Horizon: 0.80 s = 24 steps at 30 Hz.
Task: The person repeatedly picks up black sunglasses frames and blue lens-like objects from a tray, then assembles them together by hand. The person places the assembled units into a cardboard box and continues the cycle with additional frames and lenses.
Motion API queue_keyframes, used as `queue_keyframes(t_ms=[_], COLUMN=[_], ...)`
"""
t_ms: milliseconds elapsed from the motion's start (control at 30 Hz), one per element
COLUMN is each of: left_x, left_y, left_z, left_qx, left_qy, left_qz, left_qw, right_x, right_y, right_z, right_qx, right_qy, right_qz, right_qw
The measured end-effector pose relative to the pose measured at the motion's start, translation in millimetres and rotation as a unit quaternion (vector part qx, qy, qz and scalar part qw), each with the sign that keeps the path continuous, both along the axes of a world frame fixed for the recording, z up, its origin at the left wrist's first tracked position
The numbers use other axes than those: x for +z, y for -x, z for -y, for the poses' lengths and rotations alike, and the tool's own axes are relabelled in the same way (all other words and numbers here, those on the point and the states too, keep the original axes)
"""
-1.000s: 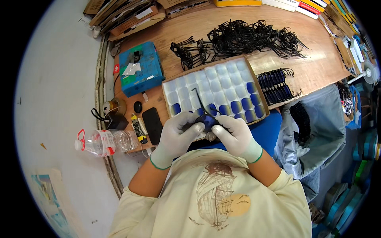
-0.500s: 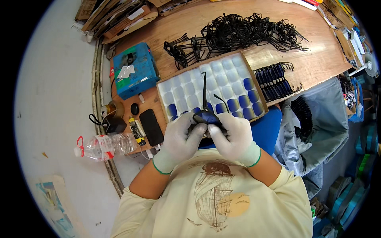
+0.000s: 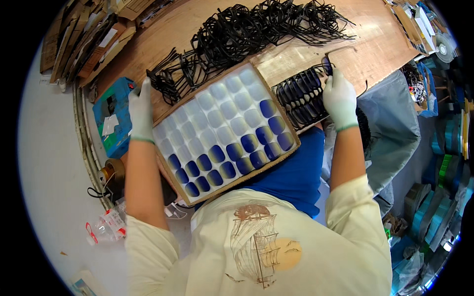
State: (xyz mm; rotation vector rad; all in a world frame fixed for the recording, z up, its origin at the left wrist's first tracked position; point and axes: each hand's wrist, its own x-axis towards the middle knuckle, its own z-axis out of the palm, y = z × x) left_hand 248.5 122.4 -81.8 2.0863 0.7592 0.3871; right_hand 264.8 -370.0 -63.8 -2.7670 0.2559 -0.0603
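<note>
My right hand (image 3: pixel 339 99), in a white glove, is closed on a pair of black-framed glasses (image 3: pixel 328 64) with dark lenses. It holds them at the right end of a row of similar glasses (image 3: pixel 296 98). My left hand (image 3: pixel 141 109), gloved too, reaches up with its fingers stretched out, their tips beside the left end of a heap of black eyeglass frames (image 3: pixel 247 29). Whether they touch a frame, I cannot tell. Between my arms lies a shallow cardboard tray (image 3: pixel 243 178) of lenses in rows, dark blue ones nearer me and pale spots farther off.
At the left stand a blue-green box (image 3: pixel 112 116), a tape roll (image 3: pixel 112 172) and a clear plastic bottle (image 3: pixel 106 227). Stacked cardboard (image 3: pixel 94 39) fills the far left. A grey sack (image 3: pixel 395 128) hangs off the table's right edge.
My hands have parted from in front of my chest. The right carried the glasses out to the row on the right; the left went up beside the frame heap. My view has shifted.
</note>
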Motion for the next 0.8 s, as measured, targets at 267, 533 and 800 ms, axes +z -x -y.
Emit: queue_keyframes(t_ms=[267, 533, 800], left_x=[-50.8, -1.6, 32.7], left_y=[-34.3, -22.8, 13.4], left_z=[-20.6, 3.8, 15.8], left_qx=[0.021, 0.053, 0.015], left_qy=[0.262, 0.289, 0.044], left_qz=[-0.052, 0.046, 0.014], left_qw=[0.963, 0.955, 0.999], right_x=[-57.5, 7.2, 7.6], right_y=[-13.6, 39.6, 33.7], right_z=[18.7, -113.1, -137.2], right_qx=[0.049, 0.208, 0.191], right_qy=[0.087, 0.067, 0.132], right_qz=[0.095, -0.257, -0.253], right_qw=[0.991, 0.941, 0.939])
